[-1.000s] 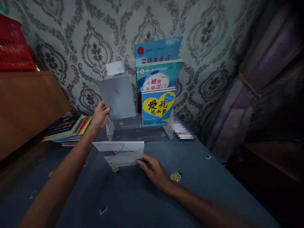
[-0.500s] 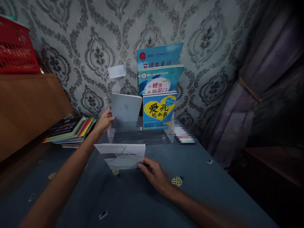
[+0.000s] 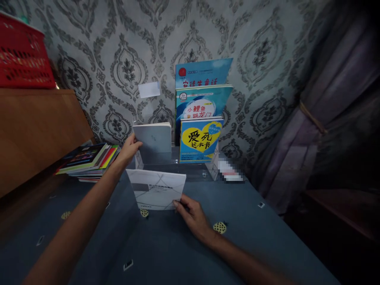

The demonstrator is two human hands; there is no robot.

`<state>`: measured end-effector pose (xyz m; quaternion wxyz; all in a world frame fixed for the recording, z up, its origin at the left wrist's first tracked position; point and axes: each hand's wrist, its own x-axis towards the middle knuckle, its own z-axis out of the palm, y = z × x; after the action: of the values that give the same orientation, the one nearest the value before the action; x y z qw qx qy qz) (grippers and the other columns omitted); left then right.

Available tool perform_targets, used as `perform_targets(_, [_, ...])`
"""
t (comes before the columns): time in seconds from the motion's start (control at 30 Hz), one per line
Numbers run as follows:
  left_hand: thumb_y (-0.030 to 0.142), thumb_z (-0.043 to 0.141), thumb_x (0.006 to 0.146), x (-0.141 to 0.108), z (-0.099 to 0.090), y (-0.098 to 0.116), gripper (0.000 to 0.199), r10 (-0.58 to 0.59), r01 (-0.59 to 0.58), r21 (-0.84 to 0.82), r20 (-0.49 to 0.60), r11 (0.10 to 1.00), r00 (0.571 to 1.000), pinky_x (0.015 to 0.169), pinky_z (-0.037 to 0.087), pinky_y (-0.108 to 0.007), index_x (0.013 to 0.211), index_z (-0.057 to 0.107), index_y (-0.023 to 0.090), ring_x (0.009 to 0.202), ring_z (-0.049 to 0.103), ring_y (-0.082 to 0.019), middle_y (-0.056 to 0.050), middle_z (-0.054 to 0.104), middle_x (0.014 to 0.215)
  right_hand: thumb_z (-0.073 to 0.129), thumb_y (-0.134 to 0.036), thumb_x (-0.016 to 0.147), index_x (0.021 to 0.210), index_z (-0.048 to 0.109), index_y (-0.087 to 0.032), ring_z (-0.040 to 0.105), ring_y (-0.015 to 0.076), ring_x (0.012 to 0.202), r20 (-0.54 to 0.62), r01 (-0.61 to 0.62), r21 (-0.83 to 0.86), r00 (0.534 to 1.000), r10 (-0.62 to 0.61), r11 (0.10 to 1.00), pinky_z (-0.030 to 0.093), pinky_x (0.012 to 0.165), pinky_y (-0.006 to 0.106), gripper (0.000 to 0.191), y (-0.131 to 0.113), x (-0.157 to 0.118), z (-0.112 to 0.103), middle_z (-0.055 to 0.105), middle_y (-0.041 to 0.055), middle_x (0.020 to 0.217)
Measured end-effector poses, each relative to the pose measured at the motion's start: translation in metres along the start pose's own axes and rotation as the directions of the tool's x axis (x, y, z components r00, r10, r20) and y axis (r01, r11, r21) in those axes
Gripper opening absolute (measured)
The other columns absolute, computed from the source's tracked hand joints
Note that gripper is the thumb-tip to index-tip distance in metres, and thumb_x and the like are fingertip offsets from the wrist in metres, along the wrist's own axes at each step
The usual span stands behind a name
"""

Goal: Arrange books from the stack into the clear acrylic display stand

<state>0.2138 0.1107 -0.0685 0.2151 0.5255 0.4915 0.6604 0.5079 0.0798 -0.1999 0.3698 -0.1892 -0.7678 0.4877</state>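
Observation:
At the left side of a clear plastic book rack (image 3: 166,172), my left hand (image 3: 129,149) is closed on the left edge of a grey notebook (image 3: 156,138) with rounded corners. The notebook stands almost upright in the rack's front tier. Lower down and nearer to me, my right hand (image 3: 194,215) pinches the lower right corner of a thin white booklet (image 3: 158,192) patterned with grey lines. Its cover faces me and leans back. Right of the notebook stands a blue book with a yellow heart (image 3: 197,138). Behind that rise a teal book (image 3: 221,101) and a taller blue book (image 3: 219,71).
A stack of books and magazines (image 3: 89,160) lies on the left of the blue tablecloth (image 3: 237,253). Beyond it, a red basket (image 3: 25,59) sits on a wooden cabinet (image 3: 38,130). A blurred-out item (image 3: 230,170) lies right of the rack, near a tied curtain (image 3: 297,154).
The notebook in my left hand has dropped lower and shifted left in the rack. The white booklet has tipped more upright, showing more of its cover.

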Motion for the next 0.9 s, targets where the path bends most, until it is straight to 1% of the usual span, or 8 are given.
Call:
perform_targets(0.07, [0.024,0.066,0.065,-0.002,-0.001,-0.003,0.044,0.011,-0.011,-0.015,-0.029,1.0,1.0,0.071,0.051,-0.027,0.108,0.063,0.018,0.082,0.067,-0.02,-0.001,0.072,0.089,0.052,-0.044,0.094,0.077,0.059,-0.02,0.052,0.0157,0.065,-0.035,0.005,0.026,0.999,-0.004,1.0,0.042,0.061,0.027,0.03,0.003,0.004,0.0,0.056,0.0,0.069])
perform_targets(0.17, [0.037,0.069,0.073,-0.006,-0.003,-0.01,0.032,0.016,-0.018,-0.033,-0.07,0.999,0.997,0.064,0.048,-0.023,0.099,0.065,0.019,0.075,0.064,-0.016,0.001,0.069,0.081,0.054,-0.043,0.092,0.079,0.061,-0.02,0.053,0.0161,0.064,-0.079,0.014,0.042,0.997,-0.011,0.999,0.043,0.061,0.027,0.028,0.006,0.014,-0.002,0.058,0.0002,0.069])
perform_targets(0.33, [0.047,0.072,0.076,-0.01,-0.003,-0.018,0.033,0.033,-0.038,-0.073,-0.067,0.997,0.997,0.064,0.049,-0.024,0.093,0.067,0.02,0.075,0.063,-0.017,0.002,0.068,0.079,0.055,-0.045,0.091,0.08,0.063,-0.02,0.054,0.0165,0.063,-0.168,0.044,0.003,0.985,-0.043,0.999,0.044,0.061,0.028,0.028,0.005,0.04,-0.009,0.059,0.0004,0.07])
perform_targets(0.47, [0.05,0.072,0.076,-0.01,-0.002,-0.022,0.035,0.016,-0.022,-0.111,-0.058,0.994,0.998,0.068,0.05,-0.027,0.092,0.066,0.02,0.081,0.066,-0.019,-0.001,0.07,0.082,0.054,-0.045,0.092,0.07,0.054,-0.021,0.051,0.0155,0.062,-0.224,0.118,-0.138,0.964,-0.147,0.983,0.039,0.059,0.027,0.032,-0.013,0.071,-0.019,0.053,-0.0018,0.063])
perform_targets(0.57, [0.051,0.072,0.076,-0.01,-0.004,-0.022,0.034,-0.021,0.016,-0.13,-0.042,0.991,0.999,0.067,0.05,-0.026,0.087,0.062,0.02,0.08,0.067,-0.019,-0.001,0.069,0.081,0.053,-0.043,0.093,0.074,0.054,-0.022,0.047,0.0144,0.06,-0.273,0.198,-0.286,0.921,-0.278,0.937,0.035,0.058,0.027,0.029,-0.035,0.101,-0.028,0.052,-0.0029,0.063])
perform_targets(0.67, [0.053,0.072,0.077,-0.01,-0.006,-0.021,0.036,-0.035,0.031,-0.136,-0.03,0.99,0.999,0.067,0.051,-0.026,0.08,0.057,0.02,0.077,0.066,-0.018,0.0,0.065,0.075,0.052,-0.044,0.094,0.068,0.043,-0.024,0.045,0.0143,0.059,-0.332,0.243,-0.35,0.871,-0.362,0.905,0.035,0.059,0.028,0.033,-0.05,0.129,-0.034,0.046,-0.0037,0.061])
perform_targets(0.77, [0.055,0.073,0.076,-0.01,-0.008,-0.019,0.039,-0.048,0.048,-0.136,0.003,0.99,0.999,0.07,0.053,-0.029,0.083,0.058,0.02,0.08,0.068,-0.019,-0.001,0.067,0.076,0.052,-0.046,0.093,0.067,0.035,-0.025,0.044,0.0149,0.06,-0.384,0.229,-0.366,0.845,-0.371,0.902,0.035,0.058,0.028,0.037,-0.054,0.146,-0.037,0.039,-0.0042,0.06])
perform_targets(0.9, [0.061,0.073,0.075,-0.009,-0.009,-0.017,0.045,-0.062,0.064,-0.137,0.017,0.988,0.998,0.074,0.054,-0.031,0.086,0.06,0.02,0.087,0.07,-0.021,-0.003,0.07,0.083,0.05,-0.05,0.093,0.071,0.035,-0.026,0.043,0.0168,0.063,-0.388,0.209,-0.366,0.852,-0.353,0.907,0.038,0.06,0.029,0.036,-0.048,0.154,-0.033,0.036,-0.0036,0.062])
